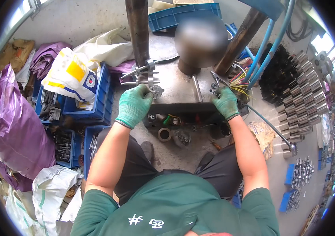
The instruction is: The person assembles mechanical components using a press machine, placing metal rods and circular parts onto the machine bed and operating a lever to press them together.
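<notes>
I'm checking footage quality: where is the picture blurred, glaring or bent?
Head view: round blur above the metal bar; head view, upper right: glare whitens the window; head view, edges: fisheye bending, black rim; head view, centre: left glove and right glove look fairly clear.

Grey flanged metal shafts [150, 79] lie bunched together.

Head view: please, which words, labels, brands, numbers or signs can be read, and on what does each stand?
I will not copy the wording, only place it.
Green shirt: white characters on the front.
White sack with yellow patches: round dark-blue emblem, any lettering too small to read.
I make out no other text.
</notes>
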Action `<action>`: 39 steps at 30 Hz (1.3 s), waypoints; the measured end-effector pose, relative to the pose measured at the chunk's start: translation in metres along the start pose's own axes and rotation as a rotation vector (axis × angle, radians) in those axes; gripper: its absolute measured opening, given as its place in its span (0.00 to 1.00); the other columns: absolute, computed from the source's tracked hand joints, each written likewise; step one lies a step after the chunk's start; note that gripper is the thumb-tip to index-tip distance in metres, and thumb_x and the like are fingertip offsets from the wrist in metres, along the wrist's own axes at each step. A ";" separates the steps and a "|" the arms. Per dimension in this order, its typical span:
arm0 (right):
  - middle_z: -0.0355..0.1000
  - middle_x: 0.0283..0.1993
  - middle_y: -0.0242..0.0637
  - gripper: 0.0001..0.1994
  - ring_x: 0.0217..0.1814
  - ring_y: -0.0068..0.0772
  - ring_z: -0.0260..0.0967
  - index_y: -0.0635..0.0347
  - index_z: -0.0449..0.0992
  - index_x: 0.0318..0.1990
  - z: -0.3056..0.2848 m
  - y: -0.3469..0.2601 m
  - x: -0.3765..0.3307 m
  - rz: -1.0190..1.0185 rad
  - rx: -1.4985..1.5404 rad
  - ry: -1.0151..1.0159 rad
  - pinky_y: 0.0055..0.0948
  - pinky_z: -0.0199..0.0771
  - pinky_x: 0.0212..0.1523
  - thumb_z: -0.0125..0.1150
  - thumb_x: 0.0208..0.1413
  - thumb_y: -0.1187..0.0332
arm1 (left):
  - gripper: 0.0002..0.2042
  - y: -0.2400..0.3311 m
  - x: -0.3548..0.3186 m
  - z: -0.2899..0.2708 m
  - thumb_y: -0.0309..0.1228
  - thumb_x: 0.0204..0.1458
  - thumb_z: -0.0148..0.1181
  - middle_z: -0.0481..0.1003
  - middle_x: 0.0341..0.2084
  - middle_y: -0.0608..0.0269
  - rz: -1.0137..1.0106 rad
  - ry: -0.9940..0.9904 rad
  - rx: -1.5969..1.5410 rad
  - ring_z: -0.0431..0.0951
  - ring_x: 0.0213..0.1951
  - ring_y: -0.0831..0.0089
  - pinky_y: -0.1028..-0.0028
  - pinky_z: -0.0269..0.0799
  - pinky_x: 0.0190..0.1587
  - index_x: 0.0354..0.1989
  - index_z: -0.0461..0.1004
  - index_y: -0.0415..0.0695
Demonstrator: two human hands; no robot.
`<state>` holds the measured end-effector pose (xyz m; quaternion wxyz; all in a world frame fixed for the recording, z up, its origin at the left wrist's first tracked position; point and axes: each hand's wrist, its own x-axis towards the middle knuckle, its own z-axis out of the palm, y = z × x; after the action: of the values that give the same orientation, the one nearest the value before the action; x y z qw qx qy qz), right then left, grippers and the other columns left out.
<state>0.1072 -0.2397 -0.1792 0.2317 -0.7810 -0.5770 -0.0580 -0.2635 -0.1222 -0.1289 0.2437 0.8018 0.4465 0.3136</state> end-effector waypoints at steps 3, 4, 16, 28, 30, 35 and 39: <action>0.80 0.45 0.48 0.12 0.49 0.54 0.79 0.60 0.84 0.40 -0.006 -0.005 -0.001 0.021 0.140 0.113 0.42 0.80 0.52 0.70 0.51 0.64 | 0.07 0.019 0.007 -0.003 0.34 0.58 0.67 0.83 0.30 0.47 0.015 0.004 -0.007 0.85 0.34 0.50 0.58 0.79 0.40 0.36 0.83 0.43; 0.80 0.45 0.48 0.12 0.48 0.54 0.79 0.60 0.84 0.40 -0.009 -0.007 -0.002 0.030 0.180 0.132 0.42 0.80 0.52 0.70 0.51 0.65 | 0.07 0.021 0.009 -0.003 0.35 0.58 0.66 0.83 0.31 0.48 0.010 0.000 -0.006 0.85 0.35 0.50 0.57 0.80 0.42 0.37 0.83 0.44; 0.80 0.45 0.37 0.11 0.47 0.29 0.78 0.65 0.80 0.46 -0.075 -0.041 0.072 -0.091 0.567 0.327 0.28 0.77 0.53 0.71 0.58 0.75 | 0.06 0.065 0.004 -0.008 0.28 0.54 0.65 0.78 0.26 0.66 -0.149 -0.339 -0.954 0.75 0.27 0.81 0.79 0.72 0.32 0.35 0.81 0.38; 0.84 0.48 0.47 0.14 0.49 0.39 0.83 0.66 0.86 0.50 -0.068 -0.069 0.199 -0.170 0.179 0.370 0.32 0.80 0.54 0.72 0.58 0.70 | 0.13 0.041 0.044 0.040 0.40 0.58 0.70 0.84 0.30 0.51 0.004 -0.190 -0.221 0.85 0.33 0.62 0.63 0.81 0.39 0.41 0.82 0.42; 0.84 0.50 0.49 0.15 0.51 0.43 0.83 0.64 0.87 0.50 -0.068 -0.072 0.205 -0.117 0.105 0.320 0.34 0.80 0.56 0.72 0.60 0.67 | 0.15 0.036 0.045 0.039 0.43 0.58 0.69 0.84 0.32 0.52 -0.025 -0.206 -0.217 0.86 0.36 0.60 0.63 0.80 0.43 0.42 0.83 0.44; 0.82 0.54 0.54 0.20 0.58 0.53 0.80 0.61 0.87 0.52 -0.068 -0.076 0.205 -0.086 0.088 0.253 0.41 0.76 0.64 0.70 0.61 0.56 | 0.15 0.017 0.051 0.029 0.40 0.60 0.68 0.83 0.34 0.60 -0.090 -0.354 -0.521 0.81 0.36 0.72 0.70 0.77 0.42 0.46 0.84 0.41; 0.82 0.52 0.53 0.19 0.57 0.54 0.80 0.61 0.87 0.51 -0.070 -0.081 0.204 -0.159 0.024 0.292 0.43 0.77 0.62 0.69 0.62 0.56 | 0.16 0.011 0.053 0.025 0.36 0.61 0.68 0.82 0.37 0.63 -0.127 -0.394 -0.730 0.78 0.36 0.76 0.74 0.76 0.42 0.50 0.83 0.37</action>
<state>0.1114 -0.0734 -0.0205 0.3169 -0.7133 -0.5980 -0.1822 -0.2175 -0.0841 -0.1232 0.6114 0.6784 0.2996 0.2760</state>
